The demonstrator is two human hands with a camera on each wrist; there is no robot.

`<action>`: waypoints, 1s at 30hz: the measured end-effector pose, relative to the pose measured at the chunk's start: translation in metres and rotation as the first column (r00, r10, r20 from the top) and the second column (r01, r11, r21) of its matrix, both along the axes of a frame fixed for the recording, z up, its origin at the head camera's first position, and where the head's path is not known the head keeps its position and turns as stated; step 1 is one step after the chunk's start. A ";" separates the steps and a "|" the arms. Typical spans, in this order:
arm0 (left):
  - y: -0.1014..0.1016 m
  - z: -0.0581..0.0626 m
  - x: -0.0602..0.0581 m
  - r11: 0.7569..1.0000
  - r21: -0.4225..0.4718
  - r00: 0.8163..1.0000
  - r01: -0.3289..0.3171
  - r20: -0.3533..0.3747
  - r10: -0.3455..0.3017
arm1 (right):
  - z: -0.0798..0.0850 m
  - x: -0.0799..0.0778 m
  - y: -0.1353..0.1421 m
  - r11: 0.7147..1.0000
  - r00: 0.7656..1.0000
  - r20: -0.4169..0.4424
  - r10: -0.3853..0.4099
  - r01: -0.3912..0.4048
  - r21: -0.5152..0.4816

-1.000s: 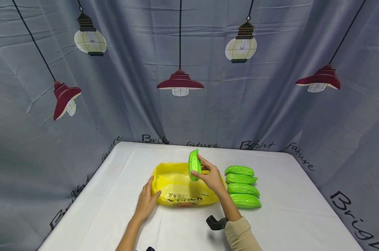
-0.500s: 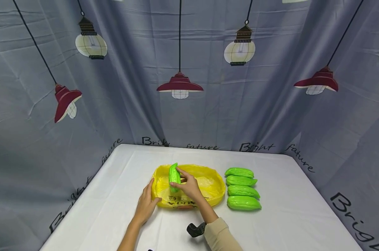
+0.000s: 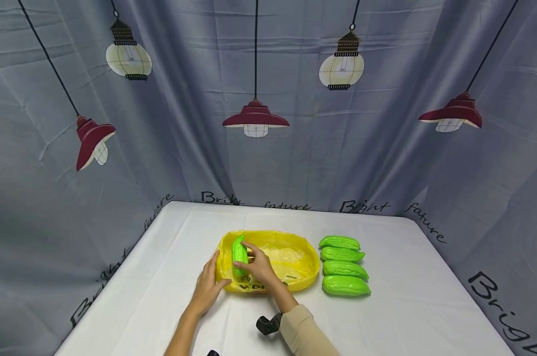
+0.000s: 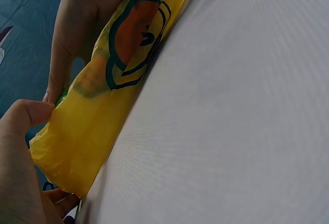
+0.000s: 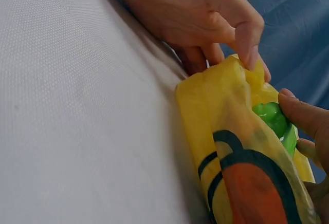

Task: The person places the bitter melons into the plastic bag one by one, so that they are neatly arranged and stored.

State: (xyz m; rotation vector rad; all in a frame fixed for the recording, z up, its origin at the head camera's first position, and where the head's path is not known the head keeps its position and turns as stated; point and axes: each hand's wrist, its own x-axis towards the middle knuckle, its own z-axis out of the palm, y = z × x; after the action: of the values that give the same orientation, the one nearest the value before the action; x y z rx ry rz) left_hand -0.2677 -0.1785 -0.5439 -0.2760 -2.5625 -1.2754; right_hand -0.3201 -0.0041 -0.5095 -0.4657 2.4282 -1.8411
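A yellow plastic bag [image 3: 290, 257] lies spread on the table with its mouth facing up, dark print and an orange picture on its near side. My left hand [image 3: 207, 288] holds the bag's left end, thumb on the rim and fingers along the outside, as the right wrist view also shows. Inside the bag's left part, my right hand [image 3: 259, 267] pinches a bright green, ridged bitter melon [image 3: 239, 256] between thumb and fingers. In the right wrist view, the bag's wall partly hides this bitter melon [image 5: 272, 118]; its lower end is out of sight.
To the right of the bag, several more bitter melons [image 3: 345, 268] lie in a column on the white table [image 3: 406, 296]. A black wrist device [image 3: 268, 325] sits at the right cuff. A grey-blue curtain [image 3: 295, 163] with lamp prints surrounds the table.
My right hand has carried the bitter melon leftward and down into the bag's left end. My left hand has stayed at the bag's left edge. The melons in the column have not moved.
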 end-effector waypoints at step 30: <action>0.000 -0.001 -0.001 0.999 -0.023 0.999 0.026 -0.025 -0.026 | -0.008 -0.001 -0.025 0.999 1.000 -0.003 0.006 -0.006 0.049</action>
State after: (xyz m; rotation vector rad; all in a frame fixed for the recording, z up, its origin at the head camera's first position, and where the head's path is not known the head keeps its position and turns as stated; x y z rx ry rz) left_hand -0.2692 -0.1790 -0.5449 -0.3289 -2.5616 -1.2438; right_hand -0.3212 -0.0289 -0.5175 -0.4725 2.4648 -1.7754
